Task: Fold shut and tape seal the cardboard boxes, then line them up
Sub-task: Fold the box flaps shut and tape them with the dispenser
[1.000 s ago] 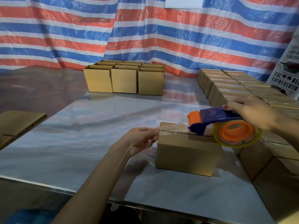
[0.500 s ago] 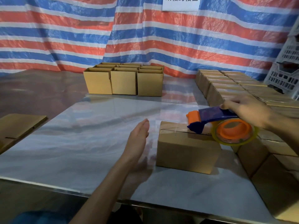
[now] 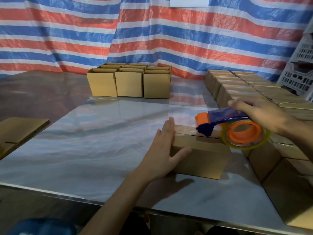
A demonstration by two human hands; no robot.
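A closed cardboard box (image 3: 201, 160) lies on the shiny table, with clear tape along the left part of its top seam. My left hand (image 3: 163, 150) presses flat against the box's left end, fingers straight, thumb lying on the front face. My right hand (image 3: 260, 114) grips the blue handle of a tape dispenser (image 3: 237, 129) with an orange roll core. The dispenser's orange and blue nose sits on the box top near the middle of the seam.
Several open-topped boxes (image 3: 129, 83) stand grouped at the back of the table. Rows of sealed boxes (image 3: 250, 87) line the right side, down to the front corner. Flat cardboard (image 3: 18, 131) lies at the left edge. A white plastic crate (image 3: 299, 73) stands far right.
My left hand let go of the tape end at the box's left edge, opened, swung away, then came back flat against the box's left end. The dispenser stayed over the box top.
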